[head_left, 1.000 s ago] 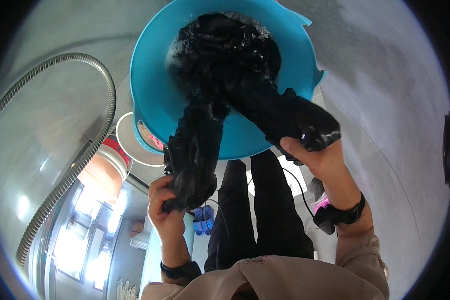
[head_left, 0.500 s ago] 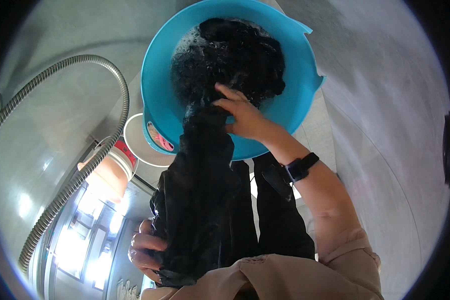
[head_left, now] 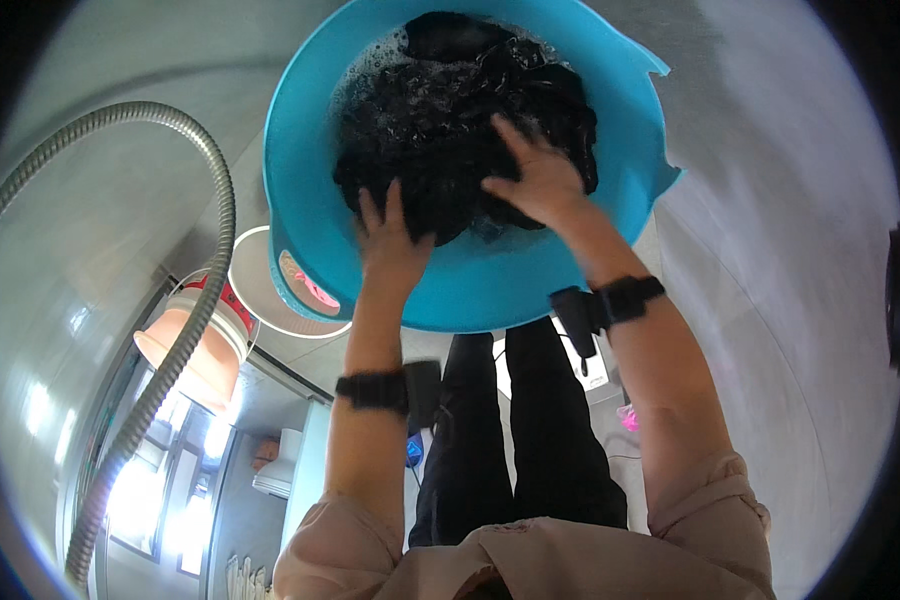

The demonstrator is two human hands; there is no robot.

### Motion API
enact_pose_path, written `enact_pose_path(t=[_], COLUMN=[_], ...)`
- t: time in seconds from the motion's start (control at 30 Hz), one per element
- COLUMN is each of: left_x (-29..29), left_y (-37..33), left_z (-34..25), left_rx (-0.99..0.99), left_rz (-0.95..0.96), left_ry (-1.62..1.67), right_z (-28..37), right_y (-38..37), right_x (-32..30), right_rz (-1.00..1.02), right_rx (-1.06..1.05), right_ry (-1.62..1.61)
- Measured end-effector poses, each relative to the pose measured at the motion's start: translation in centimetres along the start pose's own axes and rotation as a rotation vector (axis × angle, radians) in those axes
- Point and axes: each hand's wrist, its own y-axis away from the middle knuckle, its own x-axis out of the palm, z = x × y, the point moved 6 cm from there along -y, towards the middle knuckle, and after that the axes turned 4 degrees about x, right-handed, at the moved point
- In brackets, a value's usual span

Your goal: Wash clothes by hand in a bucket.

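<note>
A dark, wet mass of black clothing (head_left: 450,140) lies in sudsy water inside a big blue tub (head_left: 300,190). White bubbles show along the cloth's far left side. My left hand (head_left: 392,240) is at the near left part of the clothing, its fingers spread and their tips against the cloth. Farther right, my right hand (head_left: 545,185) rests over the wet fabric with thumb and fingers apart. Neither hand grips anything that I can see. Each wrist carries a black strap with a small dark device.
A ribbed metal shower hose (head_left: 225,190) arches down the left side. Just left of the tub stand a white bucket (head_left: 255,270) and a peach-coloured basin (head_left: 205,350). Something pink shows through the tub's handle hole. Grey walls rise on both sides.
My left hand has moved from low by my body up to the tub, letting go of the black garment, which now lies in the water. My right hand has shifted right.
</note>
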Motion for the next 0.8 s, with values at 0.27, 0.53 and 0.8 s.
enact_pose_path(t=[0.27,0.53,0.8], left_x=[10.3,4.6,5.7], left_y=[-5.4,-3.6,0.2], left_z=[2.9,0.3,2.7], left_rx=[-0.226,-0.228,-0.504], left_rz=[0.361,0.373,0.165], left_ry=[-0.161,0.439,1.51], right_z=[-3.4,-1.8,9.2], right_y=[-6.5,1.3,7.5], right_x=[11.2,4.3,-1.5], right_rz=[0.386,0.094,-0.182], right_rx=[0.081,-0.121,-0.612], right_ry=[0.247,-0.197,-0.479])
